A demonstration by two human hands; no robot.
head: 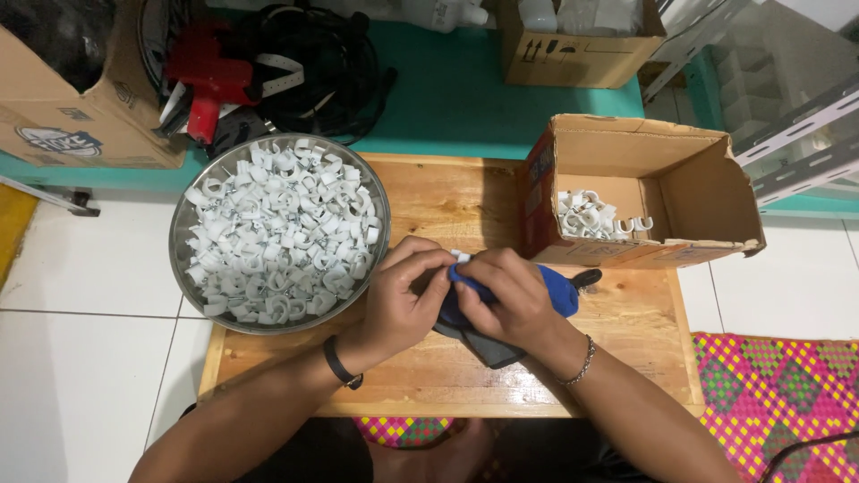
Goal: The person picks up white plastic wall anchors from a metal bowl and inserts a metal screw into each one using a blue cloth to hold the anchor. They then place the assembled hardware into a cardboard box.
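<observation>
Both hands meet over the middle of a low wooden table. The left hand pinches a small white cable clip between thumb and fingertips, and the right hand is closed around a blue-and-black hand tool, pressed up against the left — the tool's working end is hidden under the fingers, so its exact kind is hard to make out.

Just left of the hands sits a round steel bowl heaped with white cable clips. Just right, an open brown cardboard box lies on its side with a red-printed panel on its left wall and a small pile of finished clips inside.

At the top left a larger cardboard carton bears a round blue-and-white label, partly cut off by the frame. Another carton at the top centre shows black arrow marks — its contents are blurred. Between them lies a tangle of black cables and a red tool, indistinct.
</observation>
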